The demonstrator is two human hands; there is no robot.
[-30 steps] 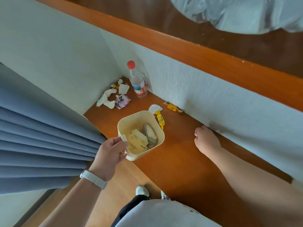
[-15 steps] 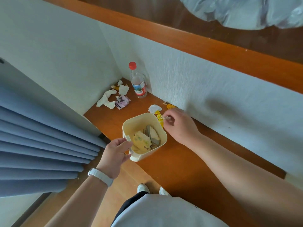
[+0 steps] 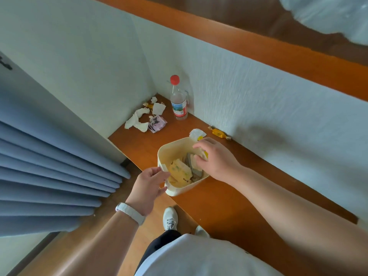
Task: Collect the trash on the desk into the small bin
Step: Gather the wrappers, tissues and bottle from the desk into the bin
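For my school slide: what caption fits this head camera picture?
Right hand holds a yellow wrapper over the small bin, gripped by the left hand.

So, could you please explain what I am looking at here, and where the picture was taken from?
There is no machine here. A person works with bare hands, and the single camera sits on their head, looking down. The left hand grips the near corner of the bin, which sits at the edge of the desk. The right hand reaches over the bin, and its fingers seem to curl round a yellow wrapper. The bin already holds some trash. Left on the desk are a white scrap, an orange candy by the wall, and in the corner a bottle, tissue scraps and a purple packet.
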